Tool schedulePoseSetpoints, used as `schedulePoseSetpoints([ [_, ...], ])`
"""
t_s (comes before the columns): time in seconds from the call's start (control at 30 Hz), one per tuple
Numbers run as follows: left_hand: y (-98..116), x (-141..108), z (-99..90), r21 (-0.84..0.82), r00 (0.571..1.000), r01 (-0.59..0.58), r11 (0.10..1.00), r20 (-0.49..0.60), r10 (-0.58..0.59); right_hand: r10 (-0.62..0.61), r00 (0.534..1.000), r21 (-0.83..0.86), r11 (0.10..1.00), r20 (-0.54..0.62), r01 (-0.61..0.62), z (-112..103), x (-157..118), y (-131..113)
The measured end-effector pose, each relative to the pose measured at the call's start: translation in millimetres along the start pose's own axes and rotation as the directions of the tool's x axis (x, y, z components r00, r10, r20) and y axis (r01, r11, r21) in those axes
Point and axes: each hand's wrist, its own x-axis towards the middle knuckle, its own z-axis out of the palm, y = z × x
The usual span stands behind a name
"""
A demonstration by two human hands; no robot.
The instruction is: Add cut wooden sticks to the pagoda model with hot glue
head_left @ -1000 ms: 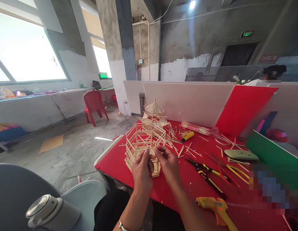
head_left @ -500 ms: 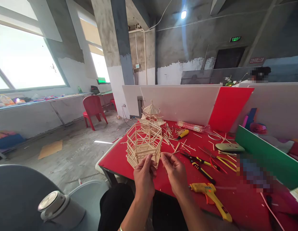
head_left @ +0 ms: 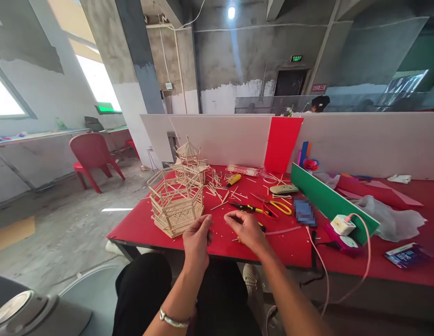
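My left hand [head_left: 198, 237] hovers over the front edge of the red table, just right of a hexagonal open frame built of thin wooden sticks [head_left: 177, 212]. Its thumb and fingers are pinched together; anything between them is too small to make out. To its right, my right hand [head_left: 245, 229] is also closed in a pinch, and its contents cannot be seen. A gap separates the two hands. Behind the frame rises a small stick pagoda [head_left: 189, 156] with a pointed roof. Beneath my right hand, the glue gun is mostly hidden.
Loose sticks [head_left: 213, 186] lie around a yellow-handled knife [head_left: 234, 180]. Black-and-yellow pliers [head_left: 247, 207] and yellow-handled scissors [head_left: 282, 206] rest beyond my right hand. Farther right are a phone [head_left: 304, 212], a green board [head_left: 329, 200] and a charger with a cable [head_left: 343, 225].
The view has swung to the right. Both hands have drawn away from the frame's lower right corner, and the gap between them has widened. My right hand now covers most of the glue gun.
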Motion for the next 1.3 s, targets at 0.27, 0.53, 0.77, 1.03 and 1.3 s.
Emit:
schedulePoseSetpoints([
  [0.27, -26.6, 20.9, 3.6, 0.104, 0.998, 0.056, 0.993, -0.03, -0.054, -0.003, 0.979, -0.637, 0.759, 0.205, 0.135, -29.8, 89.3, 40.5],
  [0.53, -27.8, 34.2, -17.9, 0.171, 0.994, 0.105, 0.98, -0.057, -0.096, 0.064, 0.868, -0.81, 0.398, 0.492, 0.43, 13.1, 168.5, 67.4],
  [0.77, -26.2, 41.9, -27.8, 0.162, 0.987, 0.159, 0.974, -0.06, -0.151, 0.032, 0.806, -0.765, 0.34, 0.591, 0.547, 23.8, 193.8, 80.1],
  [1.03, -20.0, 26.7, -33.5, 0.172, 0.993, 0.054, 0.984, 0.092, -0.071, -0.328, 0.9, -0.769, 0.48, 0.288, 0.421, -3.0, 168.9, 63.9],
  [1.3, 25.0, 28.5, -94.7, 0.205, 0.917, -0.268, 0.941, -0.243, 0.315, -0.128, 0.941, -0.055, 0.992, -0.313, 0.116, -5.5, 59.4, -4.0],
])
